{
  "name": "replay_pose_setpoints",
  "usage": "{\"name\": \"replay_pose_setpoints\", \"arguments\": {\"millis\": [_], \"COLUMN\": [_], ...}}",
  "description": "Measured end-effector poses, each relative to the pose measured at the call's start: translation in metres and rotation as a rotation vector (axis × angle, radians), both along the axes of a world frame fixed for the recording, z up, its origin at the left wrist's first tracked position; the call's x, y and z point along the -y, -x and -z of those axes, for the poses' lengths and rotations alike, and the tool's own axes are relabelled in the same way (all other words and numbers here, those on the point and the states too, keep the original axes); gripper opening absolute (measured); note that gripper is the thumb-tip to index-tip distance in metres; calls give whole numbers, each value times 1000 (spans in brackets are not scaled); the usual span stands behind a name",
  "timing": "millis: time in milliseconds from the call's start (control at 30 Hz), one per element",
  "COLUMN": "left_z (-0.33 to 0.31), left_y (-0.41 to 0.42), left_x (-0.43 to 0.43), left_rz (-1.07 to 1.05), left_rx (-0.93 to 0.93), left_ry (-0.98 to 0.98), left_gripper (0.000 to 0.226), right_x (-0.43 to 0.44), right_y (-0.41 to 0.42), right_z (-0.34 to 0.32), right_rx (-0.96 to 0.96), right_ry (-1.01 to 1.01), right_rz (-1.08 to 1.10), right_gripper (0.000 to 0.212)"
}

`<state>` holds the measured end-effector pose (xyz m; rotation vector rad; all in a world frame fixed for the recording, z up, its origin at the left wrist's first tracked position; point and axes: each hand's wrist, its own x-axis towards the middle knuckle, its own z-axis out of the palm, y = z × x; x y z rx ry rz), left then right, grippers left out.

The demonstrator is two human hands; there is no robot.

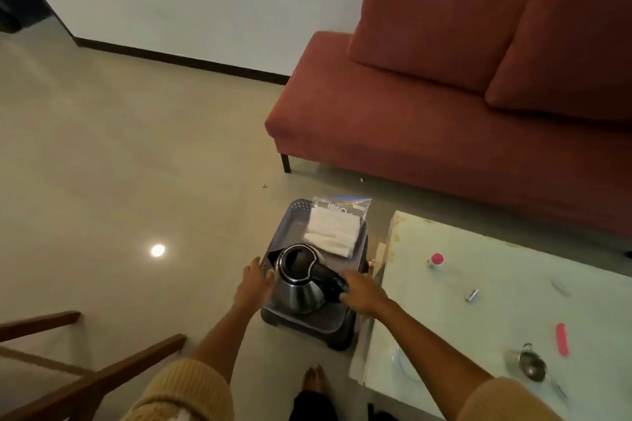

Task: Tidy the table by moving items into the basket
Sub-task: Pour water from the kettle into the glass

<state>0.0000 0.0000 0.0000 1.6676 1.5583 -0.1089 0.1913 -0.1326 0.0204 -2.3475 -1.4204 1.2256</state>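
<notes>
A steel electric kettle [298, 290] with a black lid and handle sits in the near end of a dark grey basket [290, 225] on the floor. My right hand [362, 290] grips the kettle's black handle. My left hand [254, 283] rests against the kettle's left side, fingers spread. At the basket's far end lie a folded white cloth [333, 232] and a clear plastic bag [355, 207]. On the pale table [478, 318] to the right are a pink-capped bottle [436, 260], a small silver object [472, 294], a pink comb [562, 339] and a small steel pan [531, 364].
A red sofa [444, 106] stands behind the table and basket. A wooden chair frame [85, 376] is at the near left. My bare foot [314, 376] is just in front of the basket. Open tiled floor [119, 164] spreads to the left.
</notes>
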Motion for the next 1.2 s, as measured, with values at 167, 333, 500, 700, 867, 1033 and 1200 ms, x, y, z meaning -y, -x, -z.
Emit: {"name": "replay_pose_setpoints", "arguments": {"millis": [167,333,500,700,867,1033,1200], "left_z": [17,34,46,39,20,-7,-39], "left_y": [-12,-20,-21,-15,-9,-11,-25], "left_x": [-21,-40,-44,-38,-27,-11,23], "left_rz": [-7,53,83,44,25,67,185], "left_rx": [120,22,33,34,91,171,252], "left_ry": [4,-29,-85,-121,-174,-267,-359], "left_gripper": [40,30,21,18,19,21,20], "right_x": [-16,-34,-44,-40,-26,2,51], "right_y": [13,16,19,22,21,15,3], "right_z": [21,44,58,50,26,-6,-36], "right_rx": [33,58,9,-25,-75,-164,-210], "right_ry": [9,76,81,36,-25,-101,-195], "right_rz": [123,146,231,277,323,360,473], "right_gripper": [37,34,30,20,20,26,27]}}
